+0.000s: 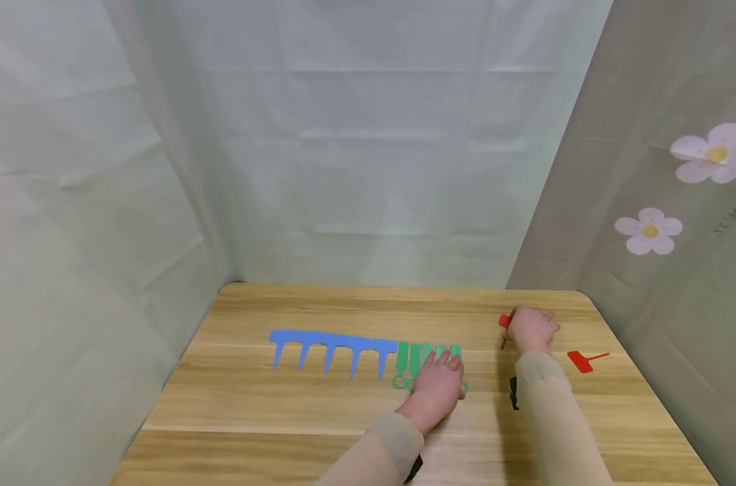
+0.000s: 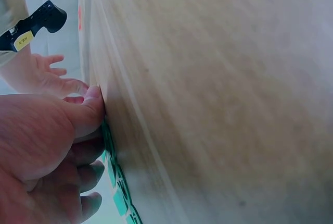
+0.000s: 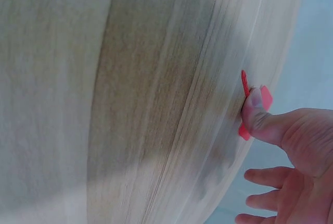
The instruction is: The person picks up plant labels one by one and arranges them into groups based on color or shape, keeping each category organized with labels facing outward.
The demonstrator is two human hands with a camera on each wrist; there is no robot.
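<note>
My right hand is at the back right of the table, pinching a red T-shaped plant label by thumb and finger. The thumb lies across this label in the right wrist view, while the other fingers stay extended and apart. My left hand rests with spread fingers over a row of green ring-ended plant labels, covering several of them. Part of that green row shows beside the fingers in the left wrist view.
Left of the green row, several blue T-shaped plant labels lie side by side in a line. Another red label lies by itself to the right of my right forearm. Cloth walls enclose the wooden table.
</note>
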